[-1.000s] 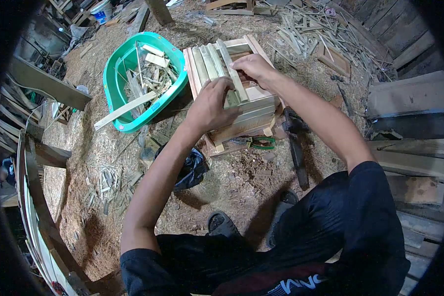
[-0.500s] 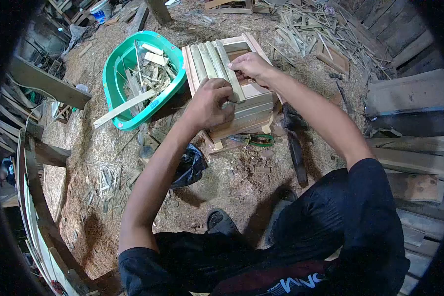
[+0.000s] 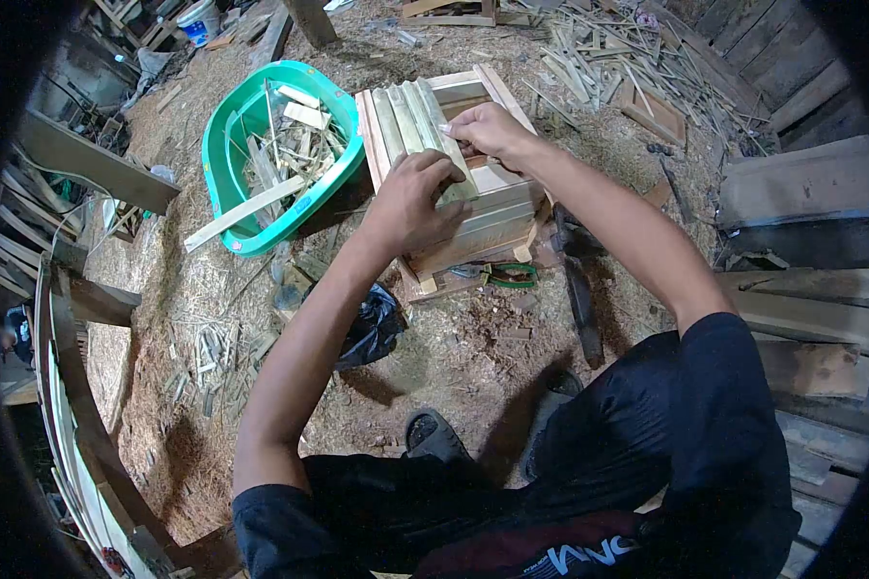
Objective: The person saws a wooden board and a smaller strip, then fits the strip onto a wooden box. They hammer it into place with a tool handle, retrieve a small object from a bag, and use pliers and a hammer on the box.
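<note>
A wooden box frame (image 3: 497, 200) stands on the shavings-covered ground in front of me. Several narrow wooden slats (image 3: 396, 124) lie side by side across the left part of its top; the right part is an opening. My left hand (image 3: 417, 201) is over the near ends of the slats, fingers apart and a little bent, some of them blurred. With thumb and fingers, my right hand (image 3: 492, 133) grips the edge of the rightmost slat (image 3: 441, 125), its fingertips partly hidden in the opening. Green-handled pliers (image 3: 507, 275) lie against the box's near foot.
A green plastic tub (image 3: 214, 159) of wood scraps stands left of the box, a long strip (image 3: 246, 212) jutting over its rim. A dark bag (image 3: 372, 328) lies nearer me. Offcuts (image 3: 584, 68) are heaped behind, and stacked boards (image 3: 801, 299) line the right.
The rightmost slat has shifted left at its far end, closer against the others. My left hand's fingers have opened out from a more curled grip. My right hand has barely moved.
</note>
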`<act>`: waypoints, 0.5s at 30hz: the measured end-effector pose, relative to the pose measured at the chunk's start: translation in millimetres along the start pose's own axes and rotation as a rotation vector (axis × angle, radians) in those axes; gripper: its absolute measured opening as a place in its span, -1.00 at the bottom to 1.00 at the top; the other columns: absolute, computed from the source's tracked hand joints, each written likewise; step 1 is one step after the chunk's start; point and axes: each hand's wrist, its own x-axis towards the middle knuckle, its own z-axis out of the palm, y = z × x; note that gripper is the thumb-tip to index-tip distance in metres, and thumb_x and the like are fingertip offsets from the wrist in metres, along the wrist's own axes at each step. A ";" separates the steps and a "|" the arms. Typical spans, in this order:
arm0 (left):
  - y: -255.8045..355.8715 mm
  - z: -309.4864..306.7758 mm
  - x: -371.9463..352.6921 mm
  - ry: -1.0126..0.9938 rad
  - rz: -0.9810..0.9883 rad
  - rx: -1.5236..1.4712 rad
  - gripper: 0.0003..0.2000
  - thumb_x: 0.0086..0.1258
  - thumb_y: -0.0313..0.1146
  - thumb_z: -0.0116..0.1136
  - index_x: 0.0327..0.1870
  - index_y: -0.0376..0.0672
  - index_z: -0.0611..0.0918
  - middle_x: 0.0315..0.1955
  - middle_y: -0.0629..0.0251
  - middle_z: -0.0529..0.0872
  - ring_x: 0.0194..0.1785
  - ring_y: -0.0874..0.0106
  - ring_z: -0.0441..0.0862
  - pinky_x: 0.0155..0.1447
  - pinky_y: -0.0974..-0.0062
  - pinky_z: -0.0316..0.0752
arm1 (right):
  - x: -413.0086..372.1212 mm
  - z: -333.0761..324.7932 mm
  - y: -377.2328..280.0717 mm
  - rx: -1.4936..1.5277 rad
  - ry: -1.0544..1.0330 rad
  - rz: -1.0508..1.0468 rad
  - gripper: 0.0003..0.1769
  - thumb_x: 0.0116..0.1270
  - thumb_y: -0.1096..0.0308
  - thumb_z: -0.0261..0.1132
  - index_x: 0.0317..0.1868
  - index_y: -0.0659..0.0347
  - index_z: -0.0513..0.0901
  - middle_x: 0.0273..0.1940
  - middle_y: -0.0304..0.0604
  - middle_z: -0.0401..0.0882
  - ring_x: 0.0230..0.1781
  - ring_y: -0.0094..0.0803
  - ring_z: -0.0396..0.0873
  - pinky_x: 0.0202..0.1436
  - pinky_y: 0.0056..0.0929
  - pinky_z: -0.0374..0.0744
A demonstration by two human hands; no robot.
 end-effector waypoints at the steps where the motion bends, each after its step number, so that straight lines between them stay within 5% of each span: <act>1: -0.8 0.2 -0.3 0.003 0.007 0.003 -0.65 0.15 -0.21 0.46 -0.13 -0.20 0.65 -0.12 0.07 0.64 0.01 0.06 0.58 0.12 0.21 0.50 | -0.1 -0.1 -0.4 -0.001 -0.003 0.006 -0.75 0.36 0.33 0.39 -0.23 0.43 0.72 -0.30 -0.08 0.72 -0.36 -0.42 0.68 -0.22 -0.43 0.69; 5: 7.4 -5.1 -1.2 0.015 -0.019 0.000 -0.69 0.15 -0.21 0.46 -0.19 -0.19 0.70 -0.12 0.08 0.66 0.00 0.05 0.60 0.10 0.21 0.52 | 2.5 -1.9 4.1 0.042 -0.009 0.018 -0.75 0.37 0.32 0.39 -0.22 0.42 0.71 -0.30 -0.09 0.71 -0.38 -0.44 0.67 -0.26 -0.45 0.67; 8: 5.0 -3.8 0.1 0.019 -0.033 0.009 -0.70 0.16 -0.20 0.46 -0.21 -0.20 0.71 -0.14 0.10 0.67 -0.01 0.06 0.61 0.09 0.21 0.53 | -2.8 -0.5 -2.8 0.061 -0.029 0.067 -0.81 0.39 0.29 0.38 -0.21 0.27 0.72 -0.42 -0.30 0.62 -0.46 -0.60 0.51 -0.32 -0.53 0.57; 15: -1.9 5.1 0.7 0.029 0.046 0.062 -0.71 0.23 -0.18 0.35 -0.15 -0.18 0.68 0.02 0.13 0.66 0.14 0.14 0.58 0.22 0.10 0.42 | -0.5 -3.1 -1.6 0.050 -0.038 0.084 -0.83 0.39 0.29 0.38 -0.23 0.25 0.71 -0.43 -0.29 0.65 -0.51 -0.61 0.54 -0.42 -0.58 0.54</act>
